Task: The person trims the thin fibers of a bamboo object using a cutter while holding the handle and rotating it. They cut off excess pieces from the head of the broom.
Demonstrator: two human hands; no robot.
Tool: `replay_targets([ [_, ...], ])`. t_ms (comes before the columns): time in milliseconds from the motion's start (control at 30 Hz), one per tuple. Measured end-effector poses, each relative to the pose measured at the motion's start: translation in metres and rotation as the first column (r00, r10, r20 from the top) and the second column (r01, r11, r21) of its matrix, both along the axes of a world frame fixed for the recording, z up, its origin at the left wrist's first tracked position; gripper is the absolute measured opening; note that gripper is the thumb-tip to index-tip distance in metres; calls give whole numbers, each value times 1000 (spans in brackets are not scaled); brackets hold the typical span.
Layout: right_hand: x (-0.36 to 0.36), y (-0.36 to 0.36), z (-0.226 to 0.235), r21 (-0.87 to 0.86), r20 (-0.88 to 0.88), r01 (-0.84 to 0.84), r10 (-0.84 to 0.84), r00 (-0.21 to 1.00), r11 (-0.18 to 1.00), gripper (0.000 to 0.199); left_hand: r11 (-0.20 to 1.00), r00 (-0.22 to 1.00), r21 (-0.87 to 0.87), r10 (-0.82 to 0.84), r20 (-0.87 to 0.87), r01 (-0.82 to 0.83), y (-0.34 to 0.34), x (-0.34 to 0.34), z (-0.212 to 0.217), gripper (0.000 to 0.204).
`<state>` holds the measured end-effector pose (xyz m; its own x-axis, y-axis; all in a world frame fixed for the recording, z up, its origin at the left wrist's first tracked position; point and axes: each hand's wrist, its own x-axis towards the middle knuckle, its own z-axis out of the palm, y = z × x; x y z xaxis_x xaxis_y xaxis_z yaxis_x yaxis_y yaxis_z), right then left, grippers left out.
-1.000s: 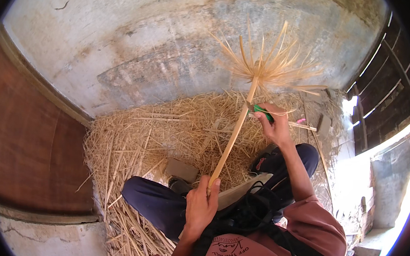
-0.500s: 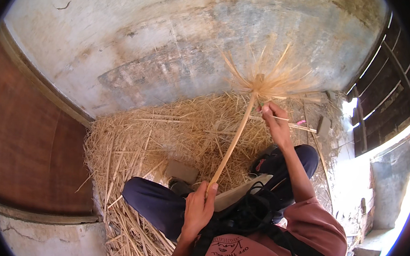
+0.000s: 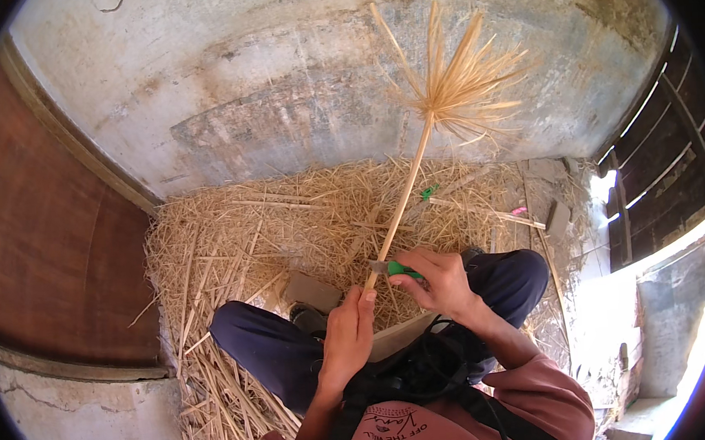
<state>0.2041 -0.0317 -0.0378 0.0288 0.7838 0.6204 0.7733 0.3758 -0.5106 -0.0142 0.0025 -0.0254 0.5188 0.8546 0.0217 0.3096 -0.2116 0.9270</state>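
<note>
A long pale split bamboo stalk (image 3: 404, 196) rises slantwise from the person's lap toward the far wall, and its far end is frayed into a fan of thin straw-coloured splints (image 3: 459, 82) that spread against the grey plaster. The left hand (image 3: 346, 339) is closed around the near end of the stalk, thumb up along it, with the forearm coming up from the lower edge. The right hand (image 3: 441, 282) sits just right of the stalk with its fingers curled shut on a small green-handled knife (image 3: 394, 268); the short grey blade points left and meets the stalk just above the left hand.

The person sits with dark blue trousered legs (image 3: 267, 348) spread apart, a black strap harness (image 3: 416, 375) across a rust-coloured shirt (image 3: 465, 425). Below and beyond the legs lies one wide heap of yellow straw and cut splints (image 3: 240, 244), which fills the floor up to the wall. In it lie two flat grey stone-like blocks: one (image 3: 312, 291) close to the left knee, another (image 3: 558, 219) at the far right. One small green scrap (image 3: 428, 191) lies just right of the stalk, and one small pink scrap (image 3: 519, 210) further right.

A stained grey concrete wall (image 3: 278, 86) stands behind. A brown wooden board (image 3: 45, 266) closes the left side, and a dark slatted wooden shutter (image 3: 651, 166) the right.
</note>
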Motion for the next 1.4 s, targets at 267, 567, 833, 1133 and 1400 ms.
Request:
replay_targets([
  [267,0,2,15,-10,92,30,-29,995,999,29,985,991,161,85,-101,-68,-6,4,6,35],
  [567,13,12,13,11,102,87,-87,991,996,27,993,982,105,74,-176,-56,-9,-2,9,36],
  [833,13,18,19,-2,104,83,-82,991,997,27,988,976,138,95,-198,-68,-6,-4,8,37],
  [1133,41,37,16,66,24,123,-125,992,990,28,992,972,107,90,-218,-68,-13,-13,6,33],
  [1400,62,50,12,58,4,229,-230,973,972,24,995,960,83,81,-267,-61,-20,-22,-2,32],
])
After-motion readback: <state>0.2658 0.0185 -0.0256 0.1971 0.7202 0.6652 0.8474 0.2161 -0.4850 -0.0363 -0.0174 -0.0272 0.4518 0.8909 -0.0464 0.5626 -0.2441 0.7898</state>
